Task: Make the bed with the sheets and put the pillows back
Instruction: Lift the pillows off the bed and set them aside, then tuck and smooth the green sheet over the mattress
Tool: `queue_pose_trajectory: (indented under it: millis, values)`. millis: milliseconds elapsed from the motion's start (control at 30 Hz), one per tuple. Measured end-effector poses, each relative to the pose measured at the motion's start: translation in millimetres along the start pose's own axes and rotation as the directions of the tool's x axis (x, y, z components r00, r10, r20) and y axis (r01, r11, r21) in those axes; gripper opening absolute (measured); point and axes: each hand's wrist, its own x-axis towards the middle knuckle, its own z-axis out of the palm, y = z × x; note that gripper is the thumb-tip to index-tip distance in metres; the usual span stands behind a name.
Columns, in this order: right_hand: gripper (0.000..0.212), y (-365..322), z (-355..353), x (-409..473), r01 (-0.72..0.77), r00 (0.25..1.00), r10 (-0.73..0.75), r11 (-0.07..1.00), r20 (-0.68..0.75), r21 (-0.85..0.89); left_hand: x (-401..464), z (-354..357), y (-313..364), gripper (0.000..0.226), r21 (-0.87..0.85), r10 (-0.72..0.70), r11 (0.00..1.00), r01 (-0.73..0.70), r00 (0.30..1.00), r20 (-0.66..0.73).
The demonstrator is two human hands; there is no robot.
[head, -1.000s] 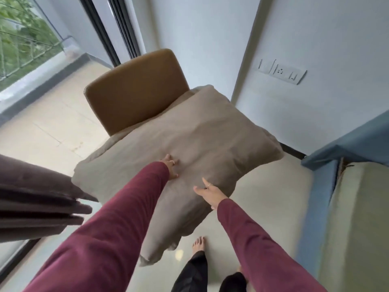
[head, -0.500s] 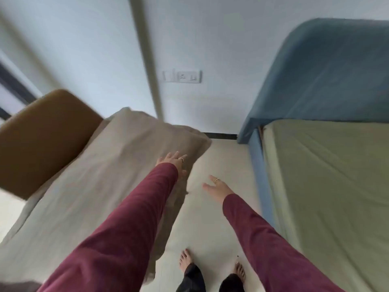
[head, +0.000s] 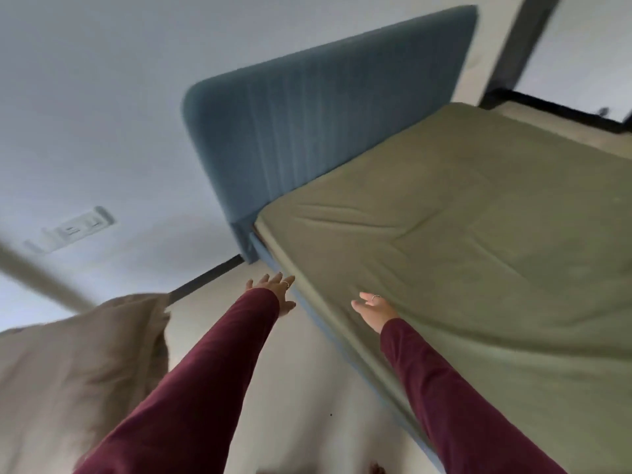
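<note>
Both hands have left the beige fabric pillow, now lower left; left hand and right hand, fingers released, reach toward the olive-sheeted bed. Pillows not yet replaced.

No legible text, label or number anywhere.

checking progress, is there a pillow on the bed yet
No, the green mattress carries no pillow; the beige pillow lies off to the left, apart from the bed.
</note>
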Motion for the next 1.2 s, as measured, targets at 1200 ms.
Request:
queue_pose_trajectory:
  millis: [1200]
  values:
    - [0.048,-32,-140,113,-0.053,0.965,0.097,0.982,-0.243,0.183,175,-112,101,0.069,0.211,0.298,0.932,-0.293,0.954,0.007]
